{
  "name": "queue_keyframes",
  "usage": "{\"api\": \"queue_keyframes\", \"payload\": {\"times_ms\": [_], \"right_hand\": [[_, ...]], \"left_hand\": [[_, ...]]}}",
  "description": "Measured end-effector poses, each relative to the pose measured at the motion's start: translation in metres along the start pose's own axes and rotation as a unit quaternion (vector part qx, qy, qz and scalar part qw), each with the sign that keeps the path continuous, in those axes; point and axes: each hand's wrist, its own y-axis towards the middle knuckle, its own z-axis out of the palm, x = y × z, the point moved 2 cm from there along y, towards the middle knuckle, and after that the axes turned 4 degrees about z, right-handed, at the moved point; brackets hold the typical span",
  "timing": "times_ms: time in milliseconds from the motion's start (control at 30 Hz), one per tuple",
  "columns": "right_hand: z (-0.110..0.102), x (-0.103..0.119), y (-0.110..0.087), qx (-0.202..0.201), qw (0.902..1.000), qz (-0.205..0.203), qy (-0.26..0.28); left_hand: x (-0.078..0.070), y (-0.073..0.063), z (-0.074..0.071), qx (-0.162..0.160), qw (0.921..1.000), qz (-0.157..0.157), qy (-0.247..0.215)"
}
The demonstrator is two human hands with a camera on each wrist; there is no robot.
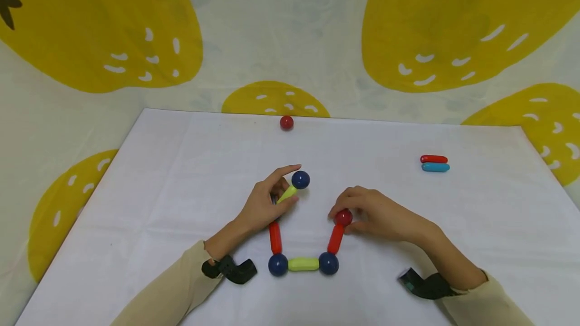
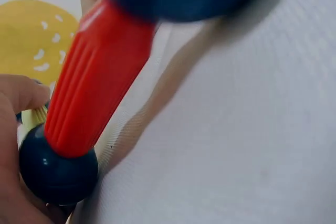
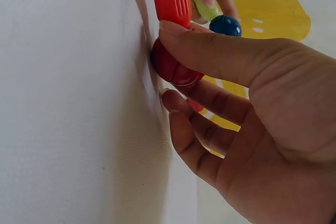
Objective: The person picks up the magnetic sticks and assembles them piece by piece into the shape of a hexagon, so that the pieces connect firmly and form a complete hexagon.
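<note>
My left hand [image 1: 263, 204] pinches a yellow-green rod [image 1: 287, 194] with a dark blue ball [image 1: 301, 180] on its upper end. In the left wrist view, another dark blue ball [image 2: 59, 166] lies within that hand and joins a red rod [image 2: 100, 77]. My right hand [image 1: 378, 213] pinches a red ball [image 1: 343, 217] between thumb and fingers, and a second red rod [image 1: 336, 239] meets that ball. Both red rods run down to blue balls [image 1: 278, 264] at the near corners. Between these corners lies a yellow-green rod [image 1: 303, 264], so the pieces form an open-topped frame.
A loose red ball [image 1: 287, 123] sits at the table's far edge. To the right, a red rod [image 1: 433, 158] and a light blue rod [image 1: 435, 167] lie side by side. A white cloth [image 1: 181, 165] covers the table, with a fruit-patterned fabric [image 1: 281, 39] behind it.
</note>
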Motion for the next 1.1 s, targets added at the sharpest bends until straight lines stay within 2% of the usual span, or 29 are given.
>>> {"api": "queue_keyframes", "payload": {"times_ms": [167,400,533,633,733,833,967,1033,1100], "right_hand": [[-0.002,-0.004,0.001,-0.009,0.9999,0.002,-0.006],[-0.007,-0.007,-0.001,-0.008,0.9999,0.008,-0.008],[-0.015,-0.009,-0.005,-0.011,0.9990,0.043,-0.005],[-0.029,-0.017,-0.012,-0.044,0.9969,0.064,0.001],[-0.048,-0.033,-0.022,-0.095,0.9932,0.067,0.005],[-0.067,-0.060,-0.036,-0.156,0.9831,0.095,0.005],[-0.087,-0.098,-0.063,-0.228,0.9569,0.180,0.004],[-0.093,-0.114,-0.076,-0.246,0.9436,0.222,0.006],[-0.097,-0.129,-0.088,-0.248,0.9358,0.251,-0.003]], "left_hand": [[0.021,-0.003,0.003,-0.002,0.9999,-0.007,-0.007],[0.024,-0.003,0.004,-0.005,1.0000,-0.008,0.001],[0.025,-0.003,0.004,-0.005,0.9998,-0.018,0.005],[0.025,-0.003,0.005,-0.004,0.9997,-0.025,0.004],[0.025,-0.003,0.005,-0.005,0.9995,-0.031,0.003],[0.025,-0.003,0.005,-0.005,0.9993,-0.036,-0.001],[0.024,-0.002,0.005,-0.002,0.9992,-0.038,-0.007],[0.024,-0.001,0.005,0.001,0.9992,-0.040,-0.008],[0.025,-0.001,0.005,0.004,0.9990,-0.043,-0.008]]}}
